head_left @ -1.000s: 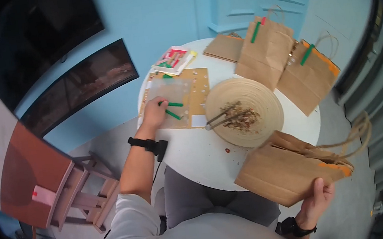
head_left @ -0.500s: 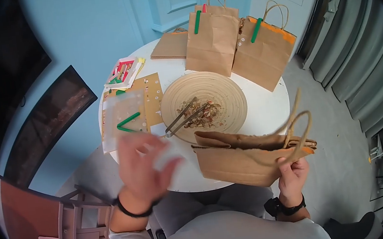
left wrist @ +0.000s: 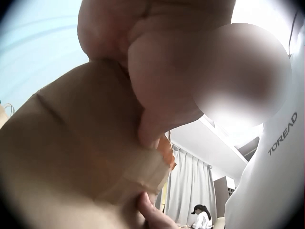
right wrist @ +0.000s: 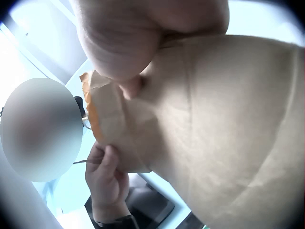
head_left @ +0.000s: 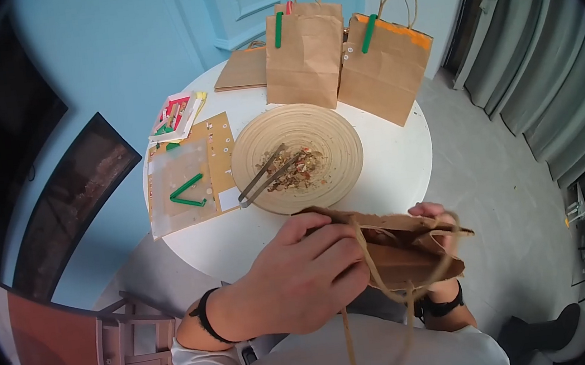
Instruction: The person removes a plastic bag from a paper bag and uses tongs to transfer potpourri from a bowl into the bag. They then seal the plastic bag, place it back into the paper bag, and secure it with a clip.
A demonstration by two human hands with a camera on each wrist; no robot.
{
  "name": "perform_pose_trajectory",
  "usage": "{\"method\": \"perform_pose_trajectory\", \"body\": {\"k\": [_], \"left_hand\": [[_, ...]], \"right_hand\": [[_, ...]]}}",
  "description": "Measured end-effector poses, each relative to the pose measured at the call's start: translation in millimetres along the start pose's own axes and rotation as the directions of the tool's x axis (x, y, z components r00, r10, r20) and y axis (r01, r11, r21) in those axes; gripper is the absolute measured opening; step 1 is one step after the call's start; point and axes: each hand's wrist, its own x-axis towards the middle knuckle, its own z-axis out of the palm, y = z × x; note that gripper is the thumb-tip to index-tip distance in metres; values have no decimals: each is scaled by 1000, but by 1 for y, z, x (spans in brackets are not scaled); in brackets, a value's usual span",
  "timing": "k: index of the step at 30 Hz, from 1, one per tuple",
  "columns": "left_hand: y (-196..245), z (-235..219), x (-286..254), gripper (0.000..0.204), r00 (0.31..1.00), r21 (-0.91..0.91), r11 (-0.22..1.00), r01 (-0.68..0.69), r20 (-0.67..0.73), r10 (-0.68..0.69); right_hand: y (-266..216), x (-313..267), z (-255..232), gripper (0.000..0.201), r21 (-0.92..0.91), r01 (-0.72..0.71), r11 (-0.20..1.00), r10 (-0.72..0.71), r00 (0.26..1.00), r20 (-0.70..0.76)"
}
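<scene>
A brown paper bag (head_left: 406, 262) is in front of my body, its mouth spread and facing up in the head view. My left hand (head_left: 300, 277) grips the left side of its rim, fingers curled over the edge. At the opposite side of the rim, my right hand (head_left: 437, 218) holds on, partly hidden behind the paper. Twisted paper handles (head_left: 350, 345) loop from the mouth and dangle toward my shirt. Orange colour edges the bag's torn rim, seen in the right wrist view, where the left hand (right wrist: 107, 179) pinches that edge.
On the round white table (head_left: 395, 167) are a ribbed round plate (head_left: 340, 159) with tongs (head_left: 263, 176) over dry crumbly bits, green clips (head_left: 189, 191) on a translucent sheet, and a small tray (head_left: 177, 116). Clipped paper bags (head_left: 304, 62) stand behind. A wooden chair (head_left: 136, 359) is at left.
My left hand has left the green clips and come over to the bag's rim. The bag was folded flatter in my right hand; its mouth is now spread between both hands.
</scene>
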Motion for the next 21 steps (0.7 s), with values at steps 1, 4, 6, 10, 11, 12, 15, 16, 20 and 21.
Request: {"method": "perform_pose_trajectory", "body": {"k": [1, 4, 6, 10, 11, 12, 15, 16, 20, 21], "left_hand": [[-2, -2, 2, 8, 999, -24, 1000, -11, 41, 12], [-4, -13, 13, 7, 991, -116, 993, -23, 130, 38], [-4, -20, 19, 9, 979, -178, 984, -16, 195, 51], [-3, -29, 32, 10, 923, -241, 970, 19, 378, 76], [-3, -32, 36, 10, 899, -249, 968, 31, 430, 82], [-2, -34, 40, 12, 871, -257, 965, 50, 483, 84], [-5, -35, 51, 22, 796, -333, 938, 91, 591, 132], [-9, -34, 51, 25, 786, -394, 914, 98, 594, 172], [-32, -28, 51, 34, 797, -597, 802, 9, 489, 354], [-38, -30, 53, 35, 794, -647, 762, 21, 474, 381]], "right_hand": [[1, 1, 3, 94, 38, 18, 999, -16, 999, -45], [5, 3, 17, 111, 120, 143, 982, -113, 967, -228], [23, -1, 5, 97, 194, 220, 956, -160, 945, -286], [28, -9, -2, 59, 156, 477, 865, -436, 868, -239], [28, -11, 5, 47, 87, 555, 827, -524, 818, -238], [25, -11, 6, 37, -9, 597, 802, -584, 781, -220], [13, -11, 9, 20, -241, 618, 748, -658, 736, -157], [9, -12, 10, 19, -260, 600, 757, -645, 750, -146], [2, -15, 9, 22, -173, 534, 827, -554, 826, -99], [1, -15, 8, 23, -159, 524, 837, -540, 838, -78]]}}
